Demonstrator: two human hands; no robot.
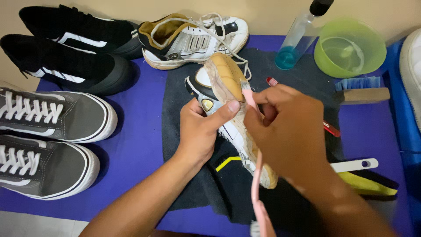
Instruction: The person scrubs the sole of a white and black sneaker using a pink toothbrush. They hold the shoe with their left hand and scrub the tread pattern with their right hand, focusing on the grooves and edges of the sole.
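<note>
My right hand [289, 131] has its fingers pinched on a pink toothbrush [256, 175], bristles against the worn white sneaker [228, 83]. My left hand [199, 131] wraps its fingers round that sneaker, tipped on its side over the dark cloth [175, 114] on the purple bench [136, 131].

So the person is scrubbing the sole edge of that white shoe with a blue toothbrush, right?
Not quite: the toothbrush is pink, not blue, as the head view shows. The right hand works it on the white shoe, which the left hand holds.
</note>
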